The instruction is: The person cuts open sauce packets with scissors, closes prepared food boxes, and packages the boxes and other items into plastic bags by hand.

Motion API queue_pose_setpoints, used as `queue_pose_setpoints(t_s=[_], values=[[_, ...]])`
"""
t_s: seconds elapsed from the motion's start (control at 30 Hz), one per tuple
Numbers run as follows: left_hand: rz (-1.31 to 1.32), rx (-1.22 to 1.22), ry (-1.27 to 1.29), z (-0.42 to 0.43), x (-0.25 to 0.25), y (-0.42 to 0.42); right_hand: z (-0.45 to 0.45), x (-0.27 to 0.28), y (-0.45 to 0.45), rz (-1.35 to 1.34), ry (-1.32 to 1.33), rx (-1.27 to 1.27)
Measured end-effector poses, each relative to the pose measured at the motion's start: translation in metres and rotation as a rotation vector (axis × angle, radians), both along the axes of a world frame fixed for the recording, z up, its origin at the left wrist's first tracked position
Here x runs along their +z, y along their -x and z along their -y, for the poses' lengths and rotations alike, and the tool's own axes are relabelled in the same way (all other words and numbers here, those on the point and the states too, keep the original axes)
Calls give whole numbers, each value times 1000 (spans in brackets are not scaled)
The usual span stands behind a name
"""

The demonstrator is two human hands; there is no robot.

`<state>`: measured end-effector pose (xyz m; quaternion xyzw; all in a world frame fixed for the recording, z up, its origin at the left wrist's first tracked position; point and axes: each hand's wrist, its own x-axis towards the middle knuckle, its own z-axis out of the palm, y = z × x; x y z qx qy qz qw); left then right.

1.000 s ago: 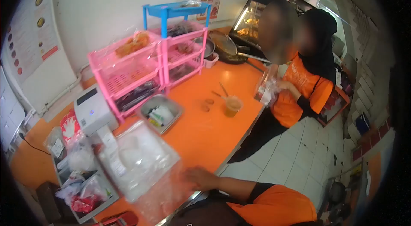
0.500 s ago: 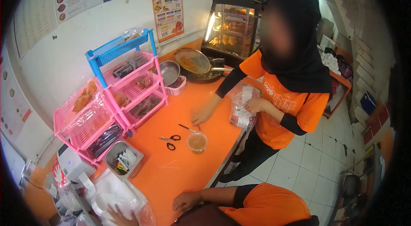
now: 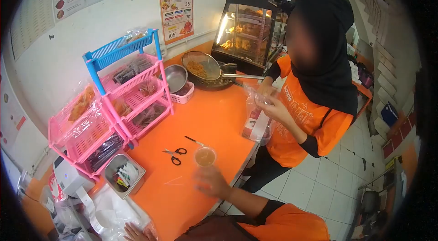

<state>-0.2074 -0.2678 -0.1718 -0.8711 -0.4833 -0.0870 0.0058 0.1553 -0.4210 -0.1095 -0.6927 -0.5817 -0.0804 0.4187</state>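
My right hand (image 3: 211, 181) is stretched over the orange table, at the near side of a clear cup (image 3: 205, 154) of brownish liquid. Its fingers are smeared by motion, and whether they touch the cup I cannot tell. At the bottom left, my left hand (image 3: 138, 233) lies with fingers spread at the edge of white plastic bags (image 3: 119, 209). Black-handled scissors (image 3: 176, 155) and a dark, thin, knife-like tool (image 3: 195, 140) rest beside the cup. Opposite me, a co-worker's hands (image 3: 270, 105) hold a clear plastic bag (image 3: 259, 127) with red-and-white packs inside.
Pink and blue tiered baskets (image 3: 119, 56) line the wall side, with a metal tray of markers (image 3: 126, 175) and a white device (image 3: 68, 175) before them. Pans and a strainer (image 3: 200, 65) stand at the back by a lit food warmer (image 3: 248, 31).
My right hand has moved from the table's near edge forward to the cup. The co-worker's hand has left the tabletop and now holds the plastic bag with the other. The view has shifted slightly.
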Motion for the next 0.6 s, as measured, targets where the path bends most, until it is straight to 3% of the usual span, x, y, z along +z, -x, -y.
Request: queue_pose_setpoints(t_s=[0.07,0.17,0.27,0.47,0.6], values=[[9,2,6,0,0,1,-10,28,-20,98,-11,-277],[24,13,19,0,4,-3,-32,38,-43,224,201,-423],[28,6,14,-2,4,-2,-43,31,-48,190,449,-317],[34,6,-6,-4,2,-2,-48,36,-4,107,691,-122],[44,5,-13,-3,9,-6,-35,24,7,28,604,-122]])
